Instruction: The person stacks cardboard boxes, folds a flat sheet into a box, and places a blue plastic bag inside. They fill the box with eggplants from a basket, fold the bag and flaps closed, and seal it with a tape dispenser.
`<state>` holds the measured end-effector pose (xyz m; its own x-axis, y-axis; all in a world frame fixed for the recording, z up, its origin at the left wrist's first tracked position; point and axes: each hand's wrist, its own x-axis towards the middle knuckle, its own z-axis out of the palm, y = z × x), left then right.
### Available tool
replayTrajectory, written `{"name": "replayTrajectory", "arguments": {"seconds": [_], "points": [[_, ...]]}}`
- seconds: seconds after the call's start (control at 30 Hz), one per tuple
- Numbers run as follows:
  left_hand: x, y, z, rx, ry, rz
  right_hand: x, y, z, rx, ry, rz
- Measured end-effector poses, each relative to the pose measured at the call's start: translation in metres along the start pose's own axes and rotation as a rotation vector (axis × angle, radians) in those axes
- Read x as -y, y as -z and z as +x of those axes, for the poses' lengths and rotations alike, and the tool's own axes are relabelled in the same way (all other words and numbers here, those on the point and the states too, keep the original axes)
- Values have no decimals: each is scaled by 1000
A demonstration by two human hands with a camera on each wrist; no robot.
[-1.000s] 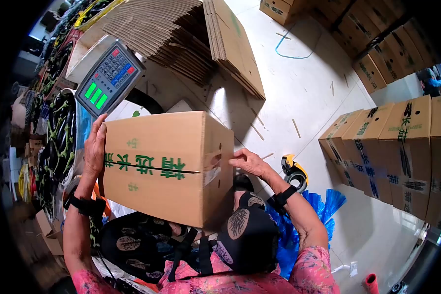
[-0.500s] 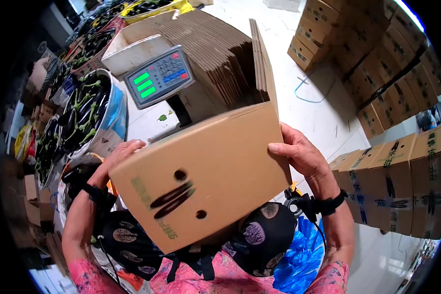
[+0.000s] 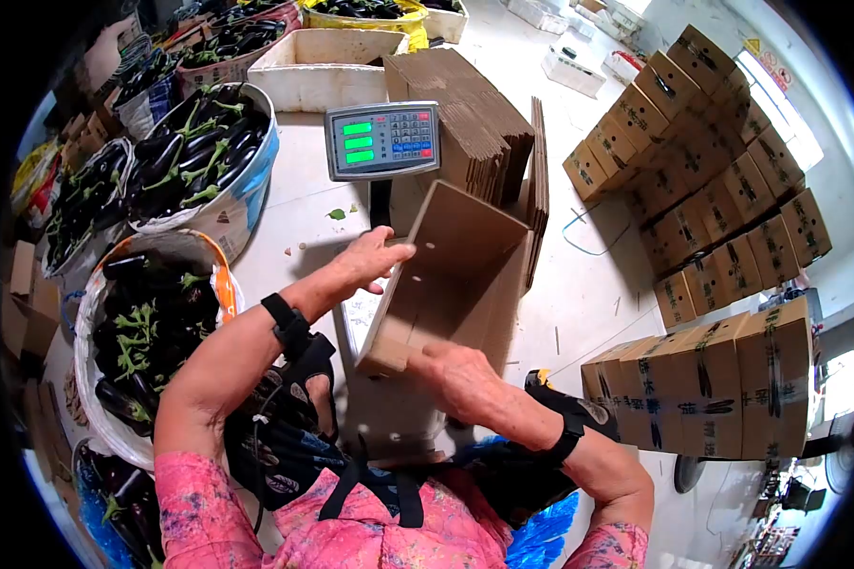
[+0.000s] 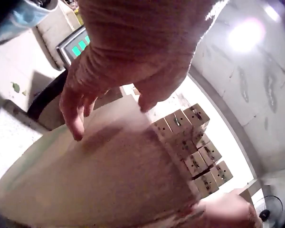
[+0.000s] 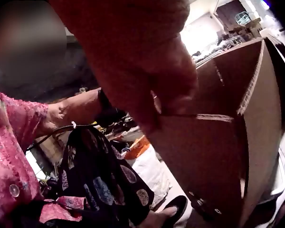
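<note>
Dark eggplants [image 3: 197,152] in tubs [image 3: 239,216], stacks of cartons [image 3: 733,267]

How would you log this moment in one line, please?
right hand: grips box edge; left hand: at box edge; box: open; scale display: lit green

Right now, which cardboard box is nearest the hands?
The open box, with the left hand at its left edge and the right hand at its near end; the printed boxes stand farther off to the right.

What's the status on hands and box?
Right hand grips box at near edge. Left hand at its left side, contact unclear. Box open-topped; scale display beyond.
</note>
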<state>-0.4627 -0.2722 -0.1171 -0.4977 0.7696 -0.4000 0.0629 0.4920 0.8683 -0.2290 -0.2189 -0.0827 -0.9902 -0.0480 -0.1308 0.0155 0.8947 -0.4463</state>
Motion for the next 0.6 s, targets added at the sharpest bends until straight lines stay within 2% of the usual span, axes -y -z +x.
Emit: {"name": "replayTrajectory", "arguments": {"seconds": [0.03,0.07,0.1,0.17,0.2,0.23,0.3,0.37,0.43,0.47,0.5,0.53,0.57,0.6], "points": [[12,-6,7,-32,-4,38,-1,-8,-3,72,-16,42],[18,-12,10,-250,-256,322,1,-15,-5,78,-51,81],[27,-16,11,-228,-224,289,0,-17,-8,-1,-38,118],[36,-22,11,-292,-283,392,-9,-11,-11,-161,3,186],[37,-22,9,-302,-289,373,-19,-5,-11,-401,39,143],[37,-20,7,-314,-296,356,-30,3,-12,-568,-66,11],[37,-19,5,-314,-294,338,-69,6,-11,-760,-356,-208],[37,-15,4,-289,-276,337,-110,-7,-1,-883,-555,47],[49,-11,10,-317,-222,343,-126,1,7,-476,-775,815],[55,-4,13,-298,-255,332,-138,-19,11,-578,-773,605],[62,4,16,-284,-285,318,-145,-23,14,-574,-739,587],[71,12,18,-254,-278,203,-149,-28,5,-573,-687,887],[80,23,22,-85,-246,-17,-147,-22,-7,-577,-628,1182],[90,23,22,-41,-206,-253,-150,-16,-24,-465,-568,1218]]}}
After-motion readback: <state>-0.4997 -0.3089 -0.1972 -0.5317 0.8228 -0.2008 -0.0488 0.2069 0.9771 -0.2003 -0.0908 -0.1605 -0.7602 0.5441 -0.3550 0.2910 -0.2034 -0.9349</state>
